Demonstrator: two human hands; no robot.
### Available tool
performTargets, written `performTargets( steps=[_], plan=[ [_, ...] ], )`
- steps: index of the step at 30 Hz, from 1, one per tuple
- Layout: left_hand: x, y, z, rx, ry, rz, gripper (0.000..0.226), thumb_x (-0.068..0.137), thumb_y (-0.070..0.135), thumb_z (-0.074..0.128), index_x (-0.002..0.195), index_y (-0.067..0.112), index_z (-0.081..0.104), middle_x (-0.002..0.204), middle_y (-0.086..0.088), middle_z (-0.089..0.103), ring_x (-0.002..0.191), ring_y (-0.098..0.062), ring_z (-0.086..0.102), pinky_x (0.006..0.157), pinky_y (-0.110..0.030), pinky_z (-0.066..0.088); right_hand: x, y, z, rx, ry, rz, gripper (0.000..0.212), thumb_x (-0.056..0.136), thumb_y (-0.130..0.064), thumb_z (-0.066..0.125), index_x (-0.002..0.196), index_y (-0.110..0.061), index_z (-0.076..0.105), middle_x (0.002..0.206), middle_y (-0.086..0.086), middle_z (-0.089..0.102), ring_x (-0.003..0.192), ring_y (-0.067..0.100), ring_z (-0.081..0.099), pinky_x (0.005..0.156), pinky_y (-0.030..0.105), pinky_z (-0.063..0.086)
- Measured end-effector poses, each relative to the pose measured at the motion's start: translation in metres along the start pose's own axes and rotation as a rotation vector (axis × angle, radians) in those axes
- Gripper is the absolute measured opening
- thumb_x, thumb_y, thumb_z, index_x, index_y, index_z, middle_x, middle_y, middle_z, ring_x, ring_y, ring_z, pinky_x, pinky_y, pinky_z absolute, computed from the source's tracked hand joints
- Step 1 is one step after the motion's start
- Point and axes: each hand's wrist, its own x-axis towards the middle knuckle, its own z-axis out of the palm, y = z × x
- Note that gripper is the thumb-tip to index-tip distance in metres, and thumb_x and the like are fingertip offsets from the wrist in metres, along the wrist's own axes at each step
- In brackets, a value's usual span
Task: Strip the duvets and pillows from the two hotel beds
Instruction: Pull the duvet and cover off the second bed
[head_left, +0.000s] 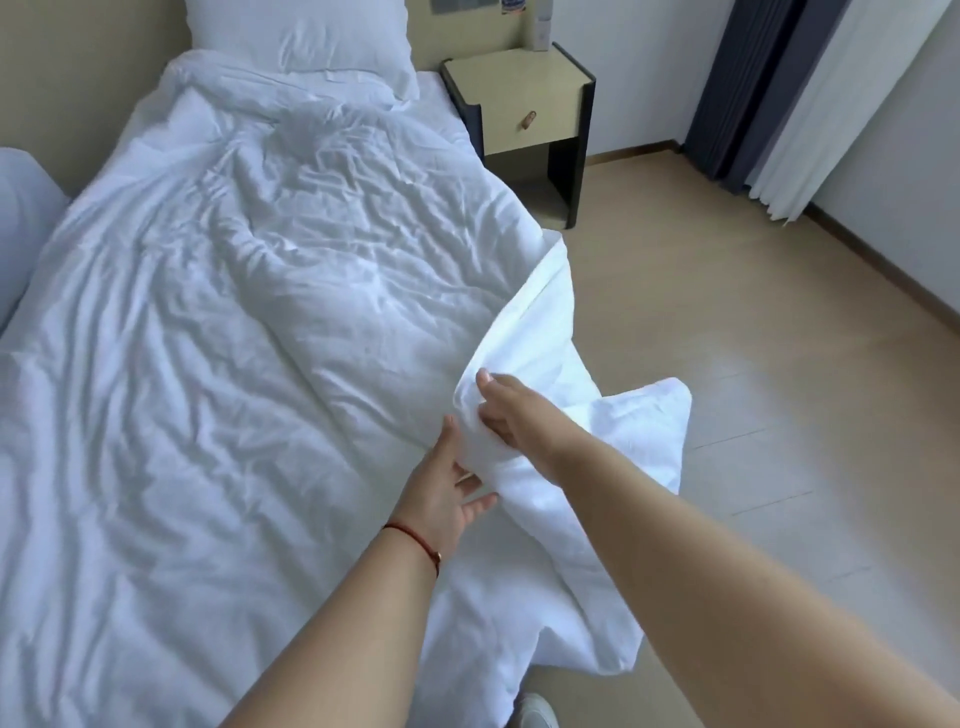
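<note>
A crumpled white duvet (249, 322) covers the bed from the head down to the near edge. A white pillow (301, 41) lies at the head, against the wall. My right hand (511, 410) pinches a raised fold of the duvet's right edge, with the thumb on top. My left hand (441, 488) is just below it, fingers spread and touching the same fold from underneath. Part of the duvet hangs off the bed's right side toward the floor (779, 364). Another white pillow or bedding edge (21, 218) shows at the far left.
A beige and black nightstand (524, 104) stands right of the bed's head. Dark and white curtains (810, 93) hang at the right wall. Light wooden flooring runs along the bed's right side. A white shoe (535, 712) shows at the bottom.
</note>
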Motion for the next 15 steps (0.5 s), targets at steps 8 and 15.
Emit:
performTargets(
  steps=[8,15],
  plan=[
    [0.022,-0.018,0.022,-0.043,0.256,0.199,0.034,0.094,0.022,0.061,0.065,0.009,0.05,0.047,0.003,0.047,0.044,-0.01,0.042,0.053,-0.021,0.043,-0.002,0.025,-0.06,-0.345,0.074,-0.078,0.068,0.076,-0.063,0.065,0.129,-0.026,0.045,0.126,-0.008,0.055,0.119,0.012,0.051,0.094,0.028,0.043],
    [0.01,-0.051,0.021,0.19,0.282,0.135,0.016,0.095,0.025,0.058,0.086,0.012,0.062,0.082,-0.006,0.065,0.07,-0.014,0.059,0.064,-0.026,0.053,-0.019,0.083,-0.083,-0.828,0.051,0.065,0.047,0.076,-0.055,0.07,0.066,-0.019,0.042,0.063,-0.008,0.047,0.064,0.013,0.049,0.055,0.023,0.032]
  ],
)
